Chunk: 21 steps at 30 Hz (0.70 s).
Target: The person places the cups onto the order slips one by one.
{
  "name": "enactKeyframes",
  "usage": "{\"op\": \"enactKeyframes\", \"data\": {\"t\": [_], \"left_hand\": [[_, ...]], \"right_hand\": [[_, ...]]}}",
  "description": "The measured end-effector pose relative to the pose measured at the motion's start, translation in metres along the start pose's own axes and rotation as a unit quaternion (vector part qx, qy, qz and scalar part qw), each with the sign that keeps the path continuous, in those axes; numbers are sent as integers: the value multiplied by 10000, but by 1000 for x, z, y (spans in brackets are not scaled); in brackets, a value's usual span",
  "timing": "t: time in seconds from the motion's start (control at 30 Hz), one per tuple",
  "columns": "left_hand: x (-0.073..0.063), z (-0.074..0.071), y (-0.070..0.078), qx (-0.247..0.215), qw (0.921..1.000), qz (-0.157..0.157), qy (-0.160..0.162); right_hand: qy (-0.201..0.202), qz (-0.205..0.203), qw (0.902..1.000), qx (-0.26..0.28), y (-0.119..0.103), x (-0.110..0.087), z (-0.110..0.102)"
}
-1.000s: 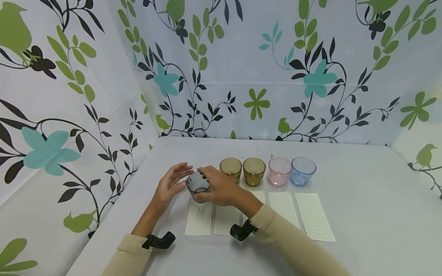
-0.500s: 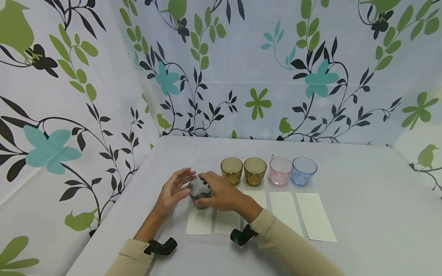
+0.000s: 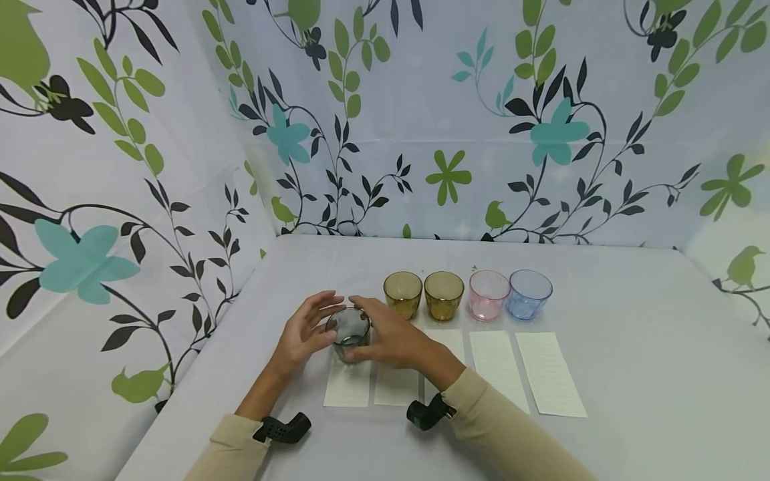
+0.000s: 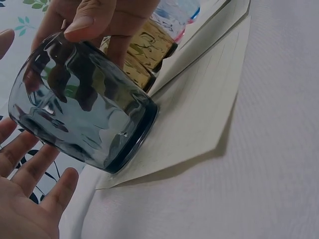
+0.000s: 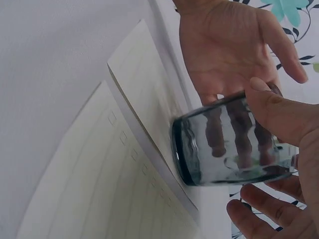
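A smoky grey-blue glass (image 3: 349, 324) stands upright on the leftmost lined paper strip (image 3: 349, 391). My left hand (image 3: 303, 333) curves loosely about its left side, fingers spread, holding nothing. From the right, my right hand (image 3: 394, 334) is cupped around the glass, thumb in front and fingers behind. In the right wrist view, the right thumb overlaps the rim of the glass (image 5: 224, 144), while the other fingertips (image 5: 239, 209) lie spread just beside its wall. The left wrist view shows the base of the glass (image 4: 84, 104) at the paper.
Behind the strips, two amber glasses (image 3: 444, 295), a pink glass (image 3: 488, 295) and a blue glass (image 3: 529, 294) form a row. Several lined strips (image 3: 550, 374) lie side by side on the white table (image 3: 650, 361). A patterned cloth (image 3: 373, 133) hangs at the back and left.
The grey glass has come down and nearer onto the leftmost strip, both hands moving with it. Since half a second ago, the right hand has shifted slightly right, uncovering more of the rim.
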<state>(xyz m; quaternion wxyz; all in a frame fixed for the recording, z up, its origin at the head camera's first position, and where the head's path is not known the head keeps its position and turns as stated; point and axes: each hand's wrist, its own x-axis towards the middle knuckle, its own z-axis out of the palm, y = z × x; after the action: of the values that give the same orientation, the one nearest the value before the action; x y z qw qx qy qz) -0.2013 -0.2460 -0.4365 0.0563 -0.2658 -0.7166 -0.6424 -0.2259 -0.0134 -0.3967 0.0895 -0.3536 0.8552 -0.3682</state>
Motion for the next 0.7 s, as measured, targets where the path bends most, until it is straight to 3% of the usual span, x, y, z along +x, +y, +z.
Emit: {"op": "enactKeyframes", "data": {"t": [0.17, 0.47, 0.7], "left_hand": [[3, 4, 1, -58, 9999, -97, -44], [12, 8, 2, 40, 9998, -6, -179], [18, 12, 2, 205, 9995, -58, -219]], "right_hand": [[197, -75, 9997, 133, 4, -5, -6], [468, -79, 9989, 64, 3, -13, -12], [715, -119, 9963, 465, 6, -18, -14]]}}
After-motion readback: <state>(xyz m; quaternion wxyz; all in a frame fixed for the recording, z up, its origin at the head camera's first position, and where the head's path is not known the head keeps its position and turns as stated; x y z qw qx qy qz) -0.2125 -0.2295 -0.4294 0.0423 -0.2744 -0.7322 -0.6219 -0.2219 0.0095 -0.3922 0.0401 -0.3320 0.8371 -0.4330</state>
